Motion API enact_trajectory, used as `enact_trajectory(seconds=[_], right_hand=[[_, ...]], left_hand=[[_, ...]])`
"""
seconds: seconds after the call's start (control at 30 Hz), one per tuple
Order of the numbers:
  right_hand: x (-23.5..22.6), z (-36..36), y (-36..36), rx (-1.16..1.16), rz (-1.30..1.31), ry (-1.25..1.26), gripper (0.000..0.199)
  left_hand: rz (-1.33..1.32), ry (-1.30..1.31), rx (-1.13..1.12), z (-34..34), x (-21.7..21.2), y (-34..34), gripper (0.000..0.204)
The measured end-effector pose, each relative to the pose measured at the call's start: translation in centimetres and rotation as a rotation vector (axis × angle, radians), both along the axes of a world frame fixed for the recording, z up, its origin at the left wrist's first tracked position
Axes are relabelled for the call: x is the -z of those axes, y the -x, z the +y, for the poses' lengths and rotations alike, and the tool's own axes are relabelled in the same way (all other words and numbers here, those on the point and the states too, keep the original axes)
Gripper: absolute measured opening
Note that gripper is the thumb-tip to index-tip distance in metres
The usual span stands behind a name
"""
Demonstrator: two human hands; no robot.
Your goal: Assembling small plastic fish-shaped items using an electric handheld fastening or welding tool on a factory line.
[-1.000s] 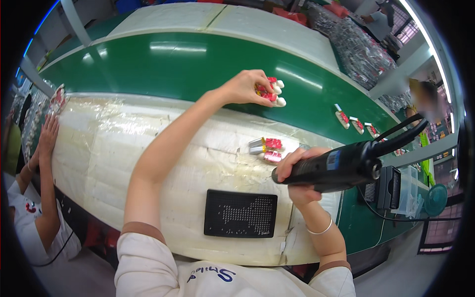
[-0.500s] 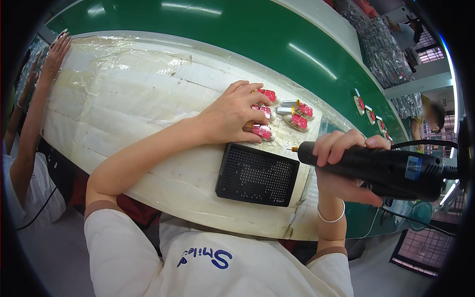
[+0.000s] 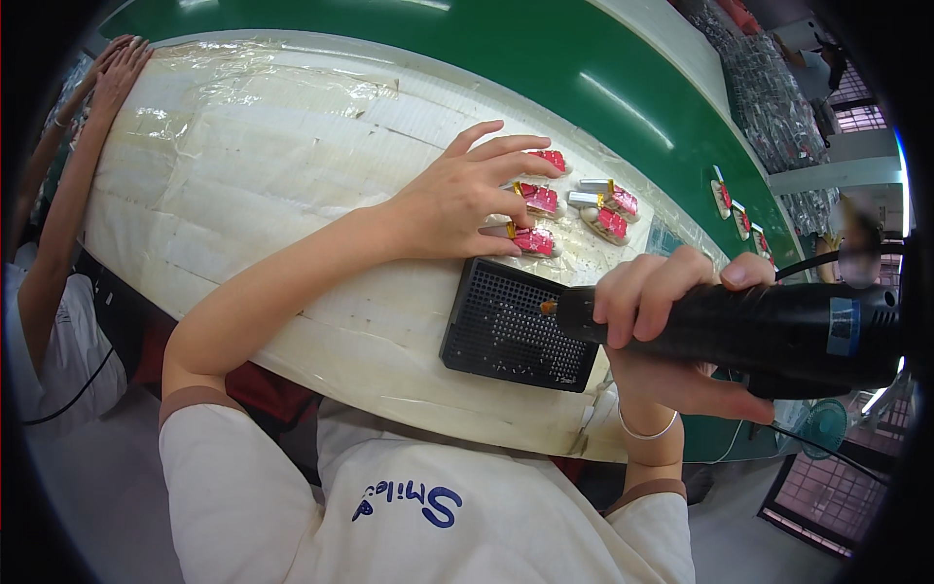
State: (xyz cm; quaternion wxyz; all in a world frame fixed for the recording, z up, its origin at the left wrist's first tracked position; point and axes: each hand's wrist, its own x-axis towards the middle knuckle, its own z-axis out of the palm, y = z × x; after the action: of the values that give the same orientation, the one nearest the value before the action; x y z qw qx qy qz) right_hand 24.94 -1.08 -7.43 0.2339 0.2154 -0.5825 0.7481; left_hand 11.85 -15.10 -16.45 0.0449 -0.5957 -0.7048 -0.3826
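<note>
My right hand [image 3: 671,311] is closed around a black electric screwdriver [image 3: 769,326], whose tip points left over a black perforated tray [image 3: 449,336] holding many small screws. My left hand [image 3: 452,200] lies with fingers spread across several small red pieces with gold and silver ends. Its thumb and fingers rest by the nearest red piece [image 3: 534,241] and the one behind it [image 3: 538,199]; a farther red piece [image 3: 553,161] shows past the fingertips. To their right, two more such pieces [image 3: 609,224] lie side by side.
A white, tape-covered worktop [image 3: 292,165] spreads under both hands, with a green conveyor-like surface [image 3: 506,54] beyond. Several similar pieces [image 3: 741,222] sit on the green at right. A black cable [image 3: 812,261] runs from the screwdriver's side. Another person's hands [image 3: 119,73] are at far left.
The screwdriver has moved left, so its tip is now over the screw tray. My left hand stays beside the red pieces, fingers slightly more spread. The whole view has shifted a little.
</note>
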Motion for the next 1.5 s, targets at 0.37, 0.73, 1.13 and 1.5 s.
enact_trajectory(seconds=[0.37,0.73,1.13,1.5], right_hand=[[0.8,-1.0,-0.1,-0.158,-0.168,0.018,0.079],[1.9,-1.7,0.3,-0.015,-0.122,-0.092,0.086],[1.8,-1.8,0.3,0.006,-0.138,-0.105,0.085],[1.4,-1.9,0.4,-0.049,-0.049,-0.116,0.085]], left_hand=[[-0.055,0.001,0.062,-0.9,0.2,0.2,0.030],[-0.058,0.003,0.090,-0.9,0.1,0.3,0.029],[-0.043,0.002,0.057,-1.1,0.3,0.3,0.018],[-0.037,-0.011,0.077,-0.8,0.6,0.3,0.014]])
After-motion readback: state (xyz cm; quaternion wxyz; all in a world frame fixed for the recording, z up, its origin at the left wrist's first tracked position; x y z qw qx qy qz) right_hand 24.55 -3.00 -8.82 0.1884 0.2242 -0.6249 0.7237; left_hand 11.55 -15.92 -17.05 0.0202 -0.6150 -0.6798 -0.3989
